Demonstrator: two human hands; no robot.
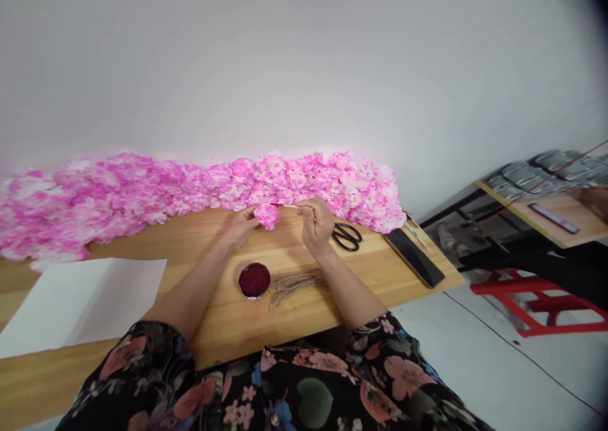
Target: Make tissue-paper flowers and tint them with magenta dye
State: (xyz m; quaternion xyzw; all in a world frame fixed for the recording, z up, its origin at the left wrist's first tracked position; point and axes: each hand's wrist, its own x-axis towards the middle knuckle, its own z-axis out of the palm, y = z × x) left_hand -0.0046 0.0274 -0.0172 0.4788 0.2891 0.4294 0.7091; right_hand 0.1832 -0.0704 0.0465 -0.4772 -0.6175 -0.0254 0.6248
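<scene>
My left hand (pixel 240 225) is closed, its fingers pinching a small pink flower (pixel 267 216) above the table. In my right hand (pixel 316 224) is a thin paintbrush (pixel 285 205), its dark red tip pointing left over the top edge of the flower. Whether the tip touches the petals I cannot tell. Nearer to my body stands a small round pot (pixel 254 280) of dark red liquid. Beside it lies a bundle of thin brown strands (pixel 299 284), partly hidden under my right forearm. Black-handled scissors (pixel 347 236) rest right of my right hand, their blades hidden.
A long heap of pink and white flowers (pixel 156 190) runs along the wall at the table's back. White paper (pixel 85 301) lies on the left. A black phone (pixel 414 258) sits near the right edge. Beyond are a red stool (pixel 536 304) and another table (pixel 546 212).
</scene>
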